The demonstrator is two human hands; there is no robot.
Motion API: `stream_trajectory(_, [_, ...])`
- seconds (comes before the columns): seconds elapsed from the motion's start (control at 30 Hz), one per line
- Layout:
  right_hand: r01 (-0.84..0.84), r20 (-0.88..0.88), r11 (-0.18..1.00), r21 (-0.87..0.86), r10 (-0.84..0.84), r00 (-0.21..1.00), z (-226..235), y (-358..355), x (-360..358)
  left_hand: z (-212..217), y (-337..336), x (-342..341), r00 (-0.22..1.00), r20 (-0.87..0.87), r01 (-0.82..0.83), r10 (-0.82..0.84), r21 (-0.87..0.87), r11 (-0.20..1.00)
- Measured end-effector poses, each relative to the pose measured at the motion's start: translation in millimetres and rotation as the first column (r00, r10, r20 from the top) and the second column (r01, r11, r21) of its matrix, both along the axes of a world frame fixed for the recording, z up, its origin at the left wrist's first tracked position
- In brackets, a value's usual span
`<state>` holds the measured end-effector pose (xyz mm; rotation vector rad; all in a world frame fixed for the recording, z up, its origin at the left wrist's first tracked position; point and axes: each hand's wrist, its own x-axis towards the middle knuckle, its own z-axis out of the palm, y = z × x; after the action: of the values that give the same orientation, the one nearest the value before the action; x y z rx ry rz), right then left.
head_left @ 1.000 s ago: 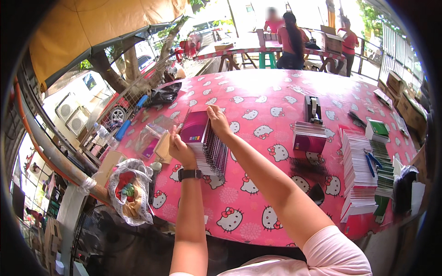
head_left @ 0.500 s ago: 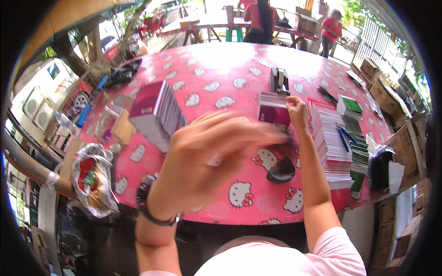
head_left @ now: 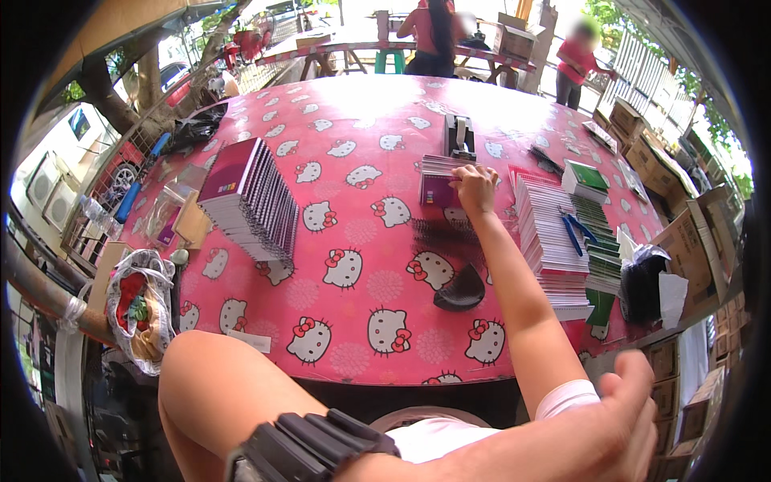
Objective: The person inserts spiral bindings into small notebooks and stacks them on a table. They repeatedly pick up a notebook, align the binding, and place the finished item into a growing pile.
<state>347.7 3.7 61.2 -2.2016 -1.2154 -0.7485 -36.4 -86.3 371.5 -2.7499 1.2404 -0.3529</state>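
My right hand (head_left: 475, 186) reaches out over the pink cartoon-cat tablecloth (head_left: 361, 281), fingers lying on a small stack of purple-covered notebooks (head_left: 436, 186). Just nearer me lie black spiral binding coils (head_left: 443, 235) and a dark dish-like object (head_left: 462, 296). My left hand (head_left: 626, 422) is raised close to the camera at the lower right, holding nothing, its forearm crossing the bottom edge with a black wristwatch (head_left: 321, 442). A long leaning row of spiral notebooks with a purple front cover (head_left: 250, 201) stands to the left.
Stacks of white-edged books (head_left: 550, 233) with blue-handled tools (head_left: 574, 233) and green books (head_left: 589, 178) line the right. A black binding device (head_left: 459, 135) stands beyond. A plastic bag (head_left: 138, 309) hangs left, cardboard boxes (head_left: 683, 241) sit right, and people (head_left: 434, 36) work at a far table.
My left hand has left the leaning notebook row, swung up past the camera and now hangs at the lower right. My right hand moved from that row to the small purple stack.
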Motion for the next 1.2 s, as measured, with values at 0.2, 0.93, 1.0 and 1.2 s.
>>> stream_trajectory(0.2, [0.048,-0.042,0.993,0.11,-0.044,0.998,7,-19,-2,-50,-32,36,0.794,0.558,0.388,-0.241,-0.16,0.908])
stream_trajectory(0.93, [0.248,-0.414,0.874,0.418,-0.06,0.908,47,-304,-171,-319,53,26,0.646,0.012,-0.579,0.764,-0.644,0.499])
stream_trajectory(1.0, [0.568,-0.462,0.451,0.689,-0.33,0.823,11,-430,-128,-322,51,23,0.582,-0.027,-0.593,0.813,-0.697,0.402])
stream_trajectory(1.2, [0.848,-0.569,0.221,0.482,-0.657,0.494,-119,-546,-180,-300,51,72,0.584,-0.503,-0.7,0.637,-0.71,0.082])
